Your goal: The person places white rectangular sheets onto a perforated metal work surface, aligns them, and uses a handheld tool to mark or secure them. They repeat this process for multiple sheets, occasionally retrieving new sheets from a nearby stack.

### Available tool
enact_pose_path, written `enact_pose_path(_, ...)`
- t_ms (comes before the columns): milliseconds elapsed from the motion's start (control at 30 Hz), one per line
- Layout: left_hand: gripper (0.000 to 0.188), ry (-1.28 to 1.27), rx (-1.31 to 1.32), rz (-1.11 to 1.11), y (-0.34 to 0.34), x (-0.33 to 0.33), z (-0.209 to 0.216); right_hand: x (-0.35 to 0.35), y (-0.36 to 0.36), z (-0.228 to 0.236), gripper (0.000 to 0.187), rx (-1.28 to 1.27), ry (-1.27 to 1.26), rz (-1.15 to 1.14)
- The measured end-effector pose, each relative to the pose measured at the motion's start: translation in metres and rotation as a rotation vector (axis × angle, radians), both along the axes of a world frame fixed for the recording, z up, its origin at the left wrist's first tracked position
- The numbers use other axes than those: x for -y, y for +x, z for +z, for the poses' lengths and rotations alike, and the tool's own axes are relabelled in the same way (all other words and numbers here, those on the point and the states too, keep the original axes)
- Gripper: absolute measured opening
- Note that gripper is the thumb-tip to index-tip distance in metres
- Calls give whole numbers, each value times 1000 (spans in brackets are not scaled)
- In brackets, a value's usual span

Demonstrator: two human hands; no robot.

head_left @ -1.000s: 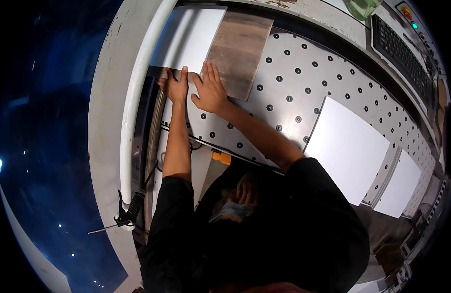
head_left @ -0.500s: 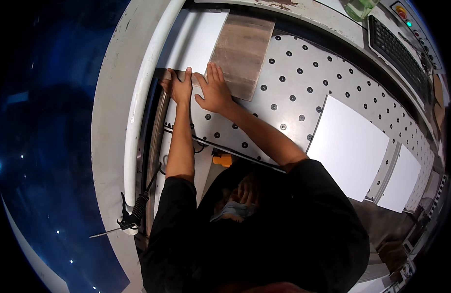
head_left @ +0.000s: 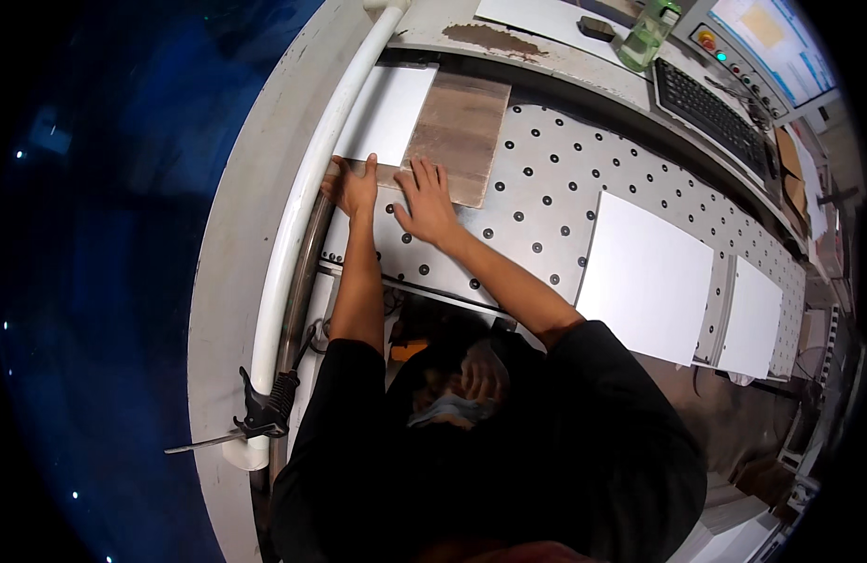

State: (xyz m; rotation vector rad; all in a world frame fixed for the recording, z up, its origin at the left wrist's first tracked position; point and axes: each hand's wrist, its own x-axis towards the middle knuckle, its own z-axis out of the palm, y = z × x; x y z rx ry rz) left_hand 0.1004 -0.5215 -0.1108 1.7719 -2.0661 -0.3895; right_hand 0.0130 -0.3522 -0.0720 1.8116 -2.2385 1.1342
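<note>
White sheet (head_left: 391, 113): lies along the left part of the brown board (head_left: 461, 131), apparently on top of it, near edge meeting the left thumb.
Left hand (head_left: 354, 192): at the board's near left corner, thumb and fingers apart; cannot tell whether the fingers press on anything underneath.
Right hand (head_left: 431, 211): at the board's near edge, fingertips resting on its brown face, thumb spread away from them.
Board sides: studded metal table (head_left: 541, 186) at its right edge; white pipe (head_left: 294, 225) close along its left.
Room rightward: the table runs on from the board to a large white panel (head_left: 644, 277), with a smaller white panel (head_left: 752, 319) farther right.
Workplace: green bottle (head_left: 644, 42), keyboard (head_left: 710, 113) and monitor (head_left: 771, 47) beyond the board to its right; black nozzle gun (head_left: 269, 408) nearer than the board, to its left.
</note>
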Motion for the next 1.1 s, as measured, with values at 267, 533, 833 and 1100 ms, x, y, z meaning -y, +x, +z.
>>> enact_pose_path(267,105,16,-63,-36,-1,-1,-1,-137,35,8,54,29,168,-6)
enact_pose_path(533,91,-183,-38,-109,15,-19,3,-169,45,7,51,-60,198,-64)
enact_pose_path(833,60,-258,-22,-508,110,-143,8,-174,45,2,50,-24,172,-62)
enact_pose_path(1100,54,-115,-264,-400,144,-234,15,-179,37,-1,50,10,128,33)
